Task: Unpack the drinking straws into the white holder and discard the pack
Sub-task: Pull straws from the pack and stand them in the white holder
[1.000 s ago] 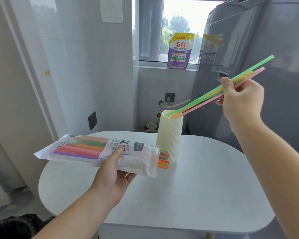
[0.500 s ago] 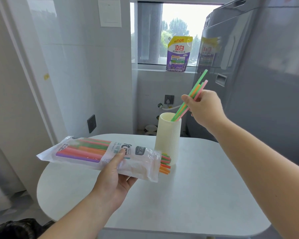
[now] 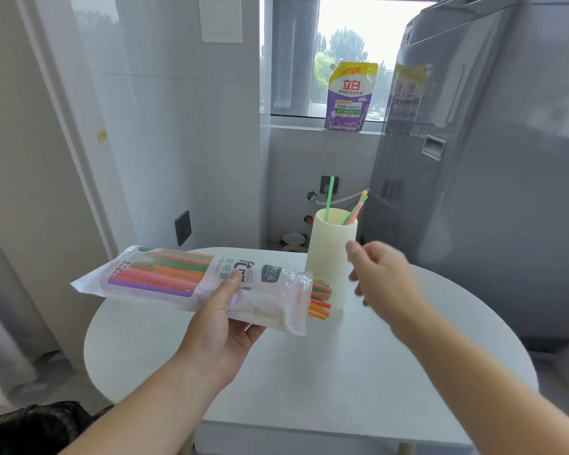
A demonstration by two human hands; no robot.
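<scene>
My left hand (image 3: 225, 318) holds a clear plastic straw pack (image 3: 184, 284) level above the table, its open end toward the right with coloured straw tips (image 3: 321, 298) sticking out. The ribbed white holder (image 3: 329, 257) stands upright on the white table (image 3: 358, 372), just behind that open end. A few straws (image 3: 355, 208) lean inside the holder, green, pink and orange. My right hand (image 3: 383, 277) hovers empty to the right of the holder, fingers loosely apart, slightly blurred.
A grey washing machine (image 3: 490, 159) stands close on the right. A purple detergent pouch (image 3: 349, 96) sits on the window sill behind. A black bin bag (image 3: 30, 428) shows at the lower left, below the table's edge. Tiled wall rises on the left.
My right hand has let the straws drop into the holder and come down beside it, empty. The left hand and pack have stayed almost still.
</scene>
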